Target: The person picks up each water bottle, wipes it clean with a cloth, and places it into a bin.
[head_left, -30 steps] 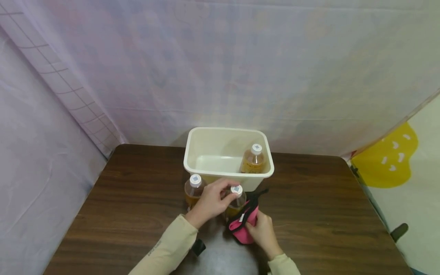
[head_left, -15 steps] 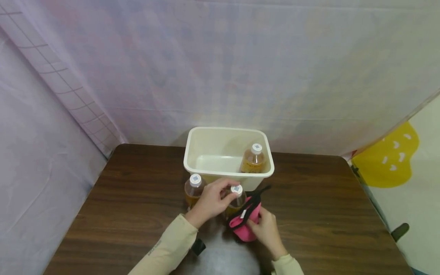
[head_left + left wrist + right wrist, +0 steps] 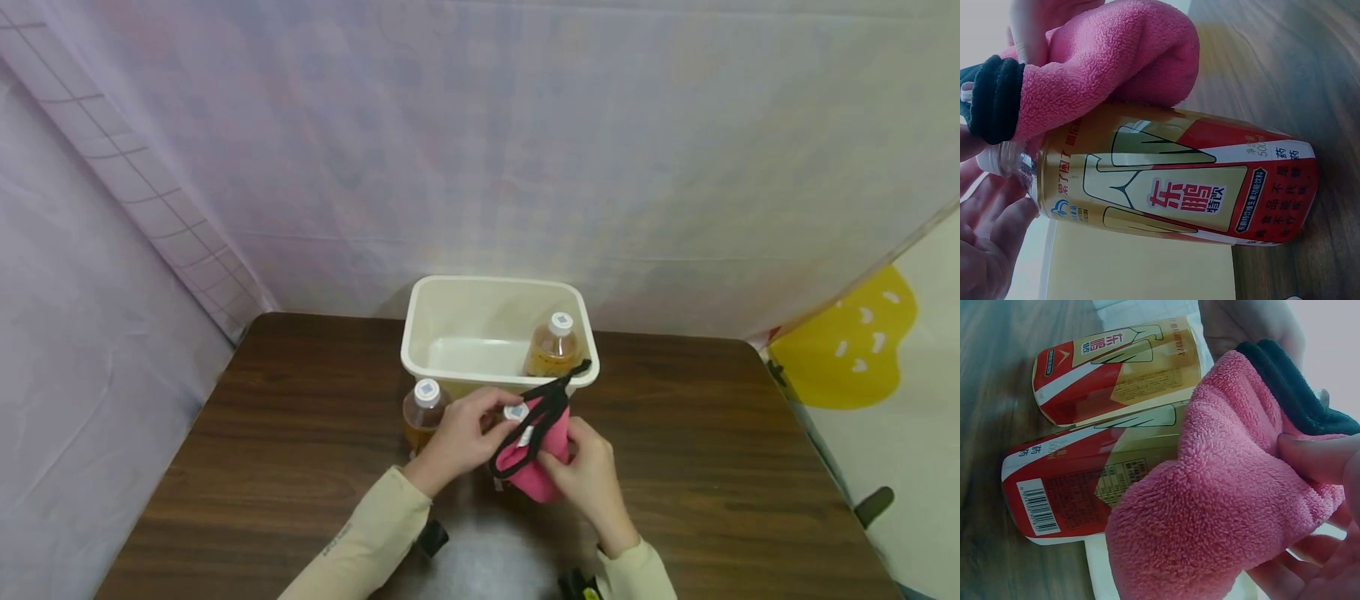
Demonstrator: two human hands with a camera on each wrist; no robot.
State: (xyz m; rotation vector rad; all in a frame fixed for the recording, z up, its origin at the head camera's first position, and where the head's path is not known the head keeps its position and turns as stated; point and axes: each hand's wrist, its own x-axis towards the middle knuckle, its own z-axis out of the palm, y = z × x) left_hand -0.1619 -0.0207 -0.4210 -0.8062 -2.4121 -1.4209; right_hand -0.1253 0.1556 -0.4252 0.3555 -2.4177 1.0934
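Note:
A red-and-gold drink bottle [image 3: 1179, 187] with a white cap stands upright in front of the bin. My left hand [image 3: 467, 429] holds it at the cap and neck, thumb and fingers around the top. My right hand [image 3: 588, 475] grips a pink fleecy cloth [image 3: 1210, 469] with black edging and a black loop. In the left wrist view the cloth lies along the bottle's shoulder and side; in the head view it hides much of the bottle's body. A second bottle [image 3: 423, 412] of the same kind stands just left, partly behind my left hand.
The cream plastic bin [image 3: 407, 354] stands at the table's back edge, with one capped bottle [image 3: 551, 350] in its right end. A black object [image 3: 432, 538] shows beside the left sleeve. A pale curtain [image 3: 480, 150] hangs behind the brown wooden table [image 3: 300, 467].
My right hand has lifted the pink cloth up and forward along the bottle, so its black edge now reaches beside the cap. My left hand and the bottles have stayed in place.

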